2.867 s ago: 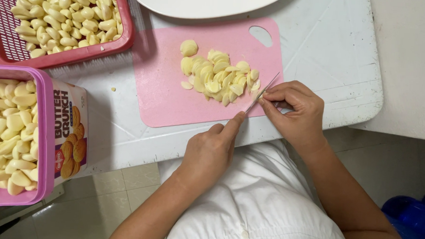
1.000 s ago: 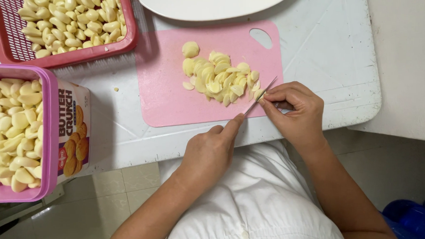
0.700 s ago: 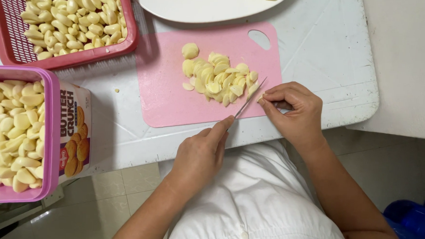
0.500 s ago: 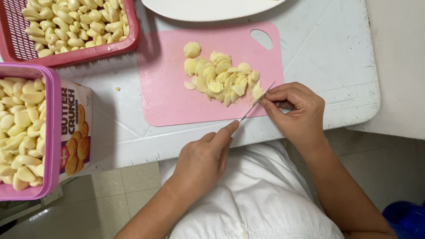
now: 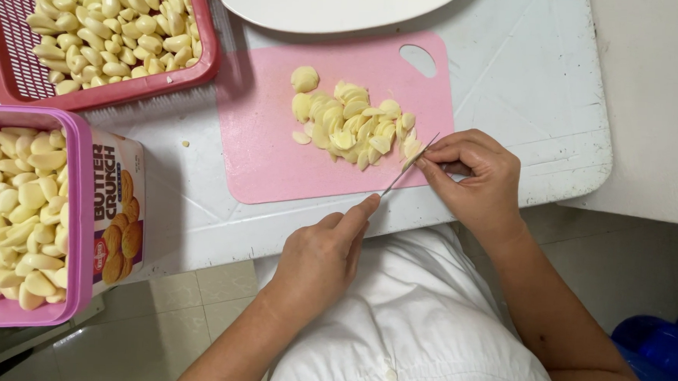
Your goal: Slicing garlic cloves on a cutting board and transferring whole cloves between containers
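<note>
You are at a kitchen food-preparation station. A pink cutting board (image 5: pixel 280 135) carrying sliced garlic (image 5: pixel 353 122) lies on the white desk (image 5: pixel 526 92). A red mesh basket (image 5: pixel 24 78) and a purple basket (image 5: pixel 78 225), both filled with peeled garlic cloves (image 5: pixel 102 20), stand at the left. A white plate (image 5: pixel 324 3) sits beyond the board. Tiled flooring (image 5: pixel 189 298) shows below the desk edge.

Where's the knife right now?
In the head view the knife lies across the pink cutting board's lower right edge, held by the left hand, its tip at the sliced garlic pile beside the right hand.
</note>
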